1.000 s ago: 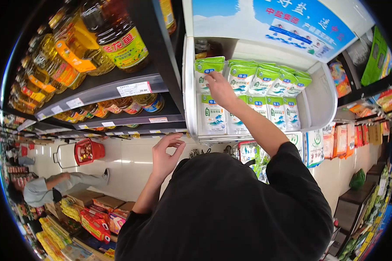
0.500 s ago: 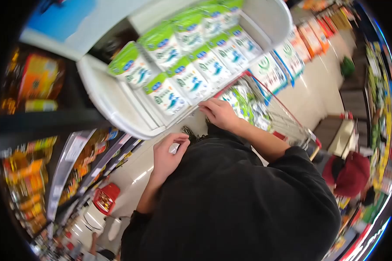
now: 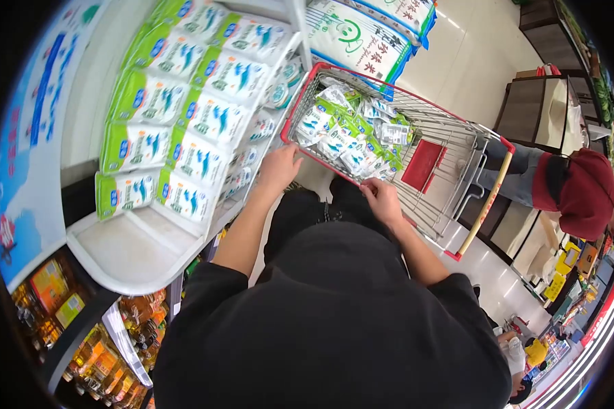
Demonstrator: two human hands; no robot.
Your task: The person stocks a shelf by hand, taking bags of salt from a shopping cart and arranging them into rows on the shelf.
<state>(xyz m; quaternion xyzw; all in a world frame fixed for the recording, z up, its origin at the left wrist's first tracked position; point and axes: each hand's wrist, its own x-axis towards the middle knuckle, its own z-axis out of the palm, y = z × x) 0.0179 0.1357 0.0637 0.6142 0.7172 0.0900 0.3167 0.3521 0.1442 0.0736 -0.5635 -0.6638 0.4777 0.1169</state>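
My left hand (image 3: pixel 280 167) reaches forward with fingers apart and holds nothing; it is beside the near left corner of a red-rimmed wire shopping cart (image 3: pixel 488 198). My right hand (image 3: pixel 382 198) hovers at the cart's near rim with its fingers bent, close to the green and white salt bags (image 3: pixel 348 133) heaped inside. Whether it grips anything is hidden. More salt bags (image 3: pixel 184 102) stand in rows on the white display shelf (image 3: pixel 126 249) to my left.
Large white rice sacks (image 3: pixel 368 34) lie on the floor beyond the cart. A person in a red cap (image 3: pixel 580 191) crouches to the right of the cart handle. Oil bottles (image 3: pixel 109 368) fill dark shelves at lower left. Brown cabinets stand at upper right.
My view has swung down from the shelf to the cart. My right hand dropped from the shelved salt bags to the cart's rim. The left hand stretched out toward the cart.
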